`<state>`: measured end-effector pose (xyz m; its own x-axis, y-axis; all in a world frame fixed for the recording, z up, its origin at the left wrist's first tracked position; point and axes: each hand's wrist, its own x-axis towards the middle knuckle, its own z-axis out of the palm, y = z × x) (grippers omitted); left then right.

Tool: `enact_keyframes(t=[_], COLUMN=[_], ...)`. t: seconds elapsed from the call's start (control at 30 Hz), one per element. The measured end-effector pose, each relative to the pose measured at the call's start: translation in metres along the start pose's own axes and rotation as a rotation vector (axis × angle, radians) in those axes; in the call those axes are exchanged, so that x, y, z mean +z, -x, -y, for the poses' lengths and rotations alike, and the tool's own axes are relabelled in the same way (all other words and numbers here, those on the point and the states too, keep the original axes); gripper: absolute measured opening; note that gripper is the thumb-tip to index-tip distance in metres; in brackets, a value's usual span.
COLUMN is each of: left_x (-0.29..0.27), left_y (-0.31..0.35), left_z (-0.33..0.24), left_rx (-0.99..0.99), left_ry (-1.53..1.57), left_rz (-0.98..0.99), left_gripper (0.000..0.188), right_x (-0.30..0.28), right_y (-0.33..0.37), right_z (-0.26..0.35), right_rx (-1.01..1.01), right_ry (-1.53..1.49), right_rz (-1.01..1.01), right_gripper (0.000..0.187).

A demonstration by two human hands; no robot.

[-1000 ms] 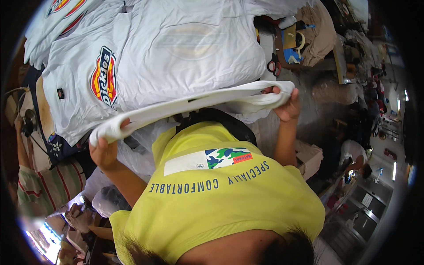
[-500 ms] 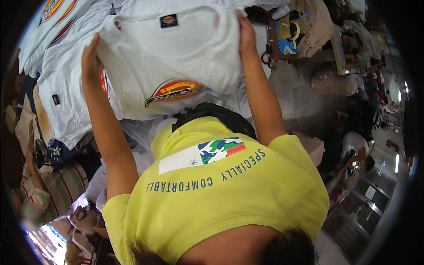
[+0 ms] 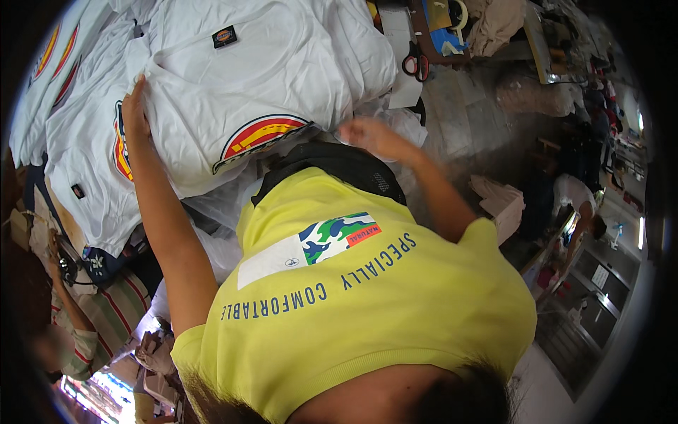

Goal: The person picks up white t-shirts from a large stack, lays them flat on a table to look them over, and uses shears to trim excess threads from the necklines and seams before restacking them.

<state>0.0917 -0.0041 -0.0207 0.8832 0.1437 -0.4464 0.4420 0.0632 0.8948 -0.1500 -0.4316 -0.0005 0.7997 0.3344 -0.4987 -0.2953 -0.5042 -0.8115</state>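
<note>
A white T-shirt [image 3: 191, 92] with a black neck label and a red, yellow and blue print lies spread over a heap of white shirts in front of me. Along its left side rests my left hand [image 3: 135, 113], fingers stretched out against the cloth. My right hand [image 3: 371, 136] is just off the shirt's lower right edge, near some clear plastic [image 3: 399, 127]. Motion smears its fingers, so their hold is unclear.
Red-and-black scissors [image 3: 415, 65] lie to the right of the shirts, below a roll of tape [image 3: 459, 14]. More printed white shirts [image 3: 53, 63] pile up at the far left. A person in a striped garment [image 3: 106, 318] sits at the lower left.
The T-shirt, held raised between both hands before, now lies down on the pile. My right hand has let go of its upper right and dropped toward me; my left hand has moved slightly nearer.
</note>
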Motion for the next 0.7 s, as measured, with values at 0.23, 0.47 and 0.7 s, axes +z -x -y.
enact_keyframes(t=[0.23, 0.47, 0.7], left_x=[-0.001, -0.009, 0.022], left_y=[-0.001, 0.014, 0.08], left_z=[0.002, -0.007, -0.007], left_rx=[0.055, 0.074, 0.711], left_ry=[-0.048, 0.05, -0.696], left_rz=[-0.021, 0.041, -0.463], left_gripper=[0.044, 0.05, 0.041], right_x=[0.023, 0.016, 0.016], right_y=[0.024, 0.022, 0.03], right_z=[-0.022, -0.032, -0.033], right_rx=[0.112, 0.264, 0.227], right_ry=[-0.268, -0.362, -0.449], right_rz=[0.023, 0.156, 0.135], right_gripper=[0.044, 0.054, 0.056])
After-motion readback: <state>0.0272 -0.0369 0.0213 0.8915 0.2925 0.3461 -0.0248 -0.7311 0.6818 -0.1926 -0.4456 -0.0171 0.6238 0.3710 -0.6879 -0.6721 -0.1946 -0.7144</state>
